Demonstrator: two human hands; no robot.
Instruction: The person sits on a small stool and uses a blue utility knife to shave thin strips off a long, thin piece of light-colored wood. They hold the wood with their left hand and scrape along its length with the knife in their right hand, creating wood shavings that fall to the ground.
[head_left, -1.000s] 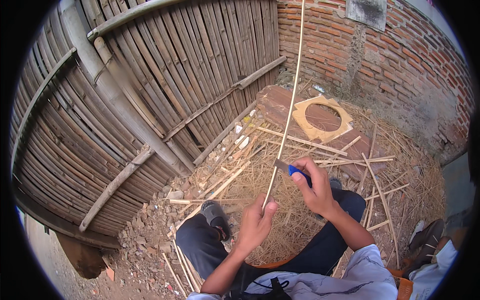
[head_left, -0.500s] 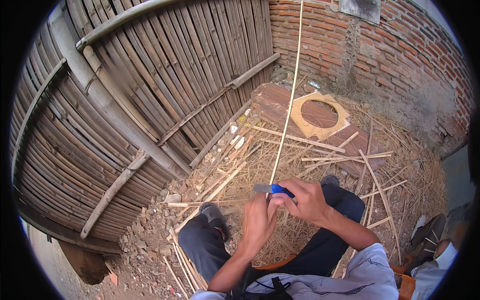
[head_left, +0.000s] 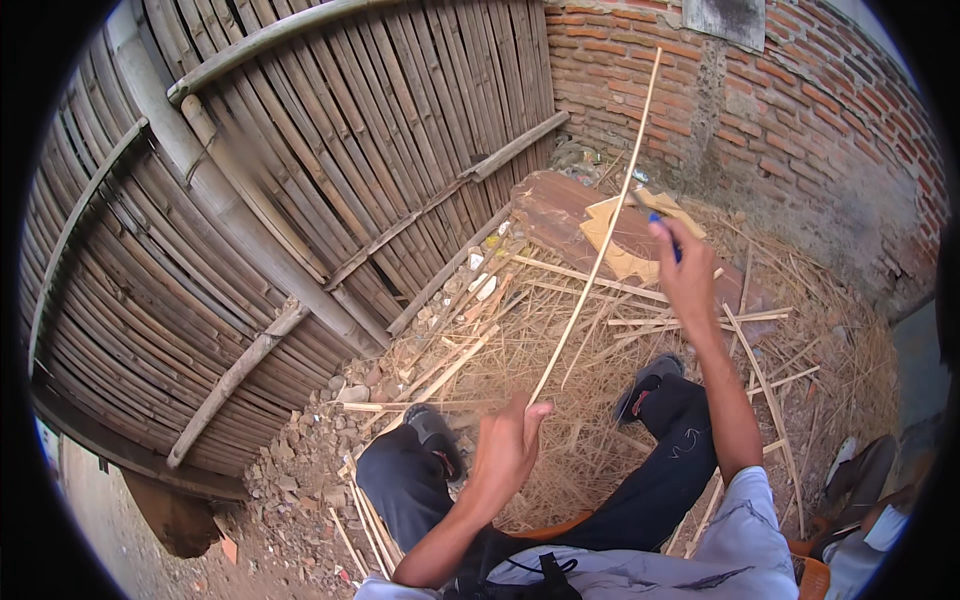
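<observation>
A long, thin, pale bamboo strip (head_left: 602, 258) rises from my left hand (head_left: 508, 440), tilted up and away to the right. The left fingers are closed around its near end. My right hand (head_left: 685, 275) is stretched forward and grips a blue-handled knife (head_left: 656, 217), its blade pointing away. A gap separates the right hand from the strip. Under the knife hand lies a tan flat sheet (head_left: 618, 258) with a round cut-out, resting on a brown board (head_left: 560, 205). The hand covers part of that sheet.
A bamboo-slat wall (head_left: 400, 130) stands left, a brick wall (head_left: 800, 150) behind. Loose bamboo strips (head_left: 765, 390) and shavings (head_left: 570, 450) cover the ground between my feet and beyond. Stones (head_left: 290, 480) lie to the left. Another person's leg (head_left: 862, 470) shows at far right.
My right hand with the knife has moved from beside the left hand forward and right. The strip's far end has come into view and leans further right. My left hand stays about in place.
</observation>
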